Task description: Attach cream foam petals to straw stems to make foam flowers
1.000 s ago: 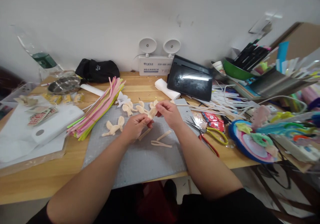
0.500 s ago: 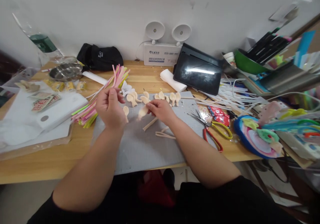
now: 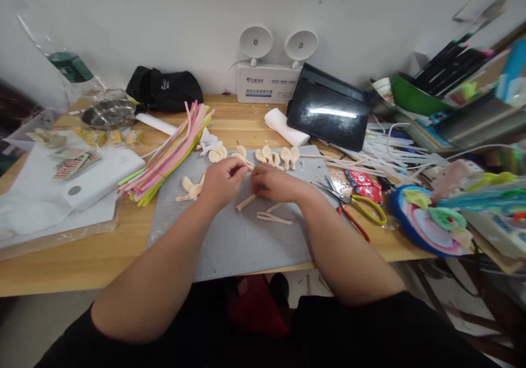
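My left hand (image 3: 226,180) is closed in a pinch over the middle of the grey cutting mat (image 3: 242,250). Close beside it, my right hand (image 3: 273,183) has its fingers curled together. A cream, fuzzy leaf-shaped piece (image 3: 240,151) with a stem lies right behind the fingertips. What each hand holds is hidden. More cream shaped pieces (image 3: 267,154) stand in a row along the mat's back edge. To the left, a cream cluster (image 3: 189,188) is partly covered by my left hand. In front of my right hand lie a bent cream strip (image 3: 274,218) and a shorter strip (image 3: 245,202).
Pink, green and yellow pipe cleaners (image 3: 170,160) lie at the left. Scissors with yellow handles (image 3: 370,208) and red-handled pliers (image 3: 354,224) rest at the mat's right edge. A black tablet-like device (image 3: 329,110) leans behind, near a white emergency light (image 3: 267,83).
My left hand has come down and right, meeting my right hand. The cream piece my right hand was holding no longer shows there. A cream cluster now shows left of my left hand.
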### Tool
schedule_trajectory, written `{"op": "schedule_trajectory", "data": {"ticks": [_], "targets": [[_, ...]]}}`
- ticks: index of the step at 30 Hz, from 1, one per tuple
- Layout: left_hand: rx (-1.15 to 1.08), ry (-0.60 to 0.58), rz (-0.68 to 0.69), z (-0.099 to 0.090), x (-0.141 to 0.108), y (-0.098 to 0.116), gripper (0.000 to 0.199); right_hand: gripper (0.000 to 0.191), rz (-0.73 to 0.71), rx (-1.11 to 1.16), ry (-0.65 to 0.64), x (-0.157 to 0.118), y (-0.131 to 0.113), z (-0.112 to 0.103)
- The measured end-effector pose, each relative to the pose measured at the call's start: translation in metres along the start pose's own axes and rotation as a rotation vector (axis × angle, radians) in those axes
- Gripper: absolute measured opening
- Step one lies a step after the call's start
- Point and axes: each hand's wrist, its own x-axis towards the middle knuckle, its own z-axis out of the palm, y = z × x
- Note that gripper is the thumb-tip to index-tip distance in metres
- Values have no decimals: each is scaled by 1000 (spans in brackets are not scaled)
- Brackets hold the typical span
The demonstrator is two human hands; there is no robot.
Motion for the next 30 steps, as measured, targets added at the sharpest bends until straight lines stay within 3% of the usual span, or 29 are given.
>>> {"op": "schedule_trajectory", "data": {"ticks": [4, 7, 10, 13, 18, 21, 25, 30], "targets": [[32, -137, -79, -1, 6, -10, 21, 12, 97, 43, 92, -3, 5, -5], [86, -193, -48, 0, 7, -13, 19, 13, 34, 35, 50, -3, 5, -5], [106, -153, -54, 2, 7, -14, 17, 14, -38, -36, -23, -1, 1, -1], [35, -110, -88, 4, 7, -17, 16, 7, -9, -66, -31, 0, 1, 2], [-204, -42, -163, 8, 7, -17, 18, 6, 201, 260, 295, -3, 13, -4], [-409, -59, -167, 12, 5, -10, 20, 10, 205, 484, 424, -2, 11, -5], [-565, -40, -194, 15, 3, -5, 16, 8, 185, 489, 421, 2, 3, -1], [-601, 21, -148, 15, 4, -5, 13, 8, 197, 512, 374, 3, 0, 3]]}}
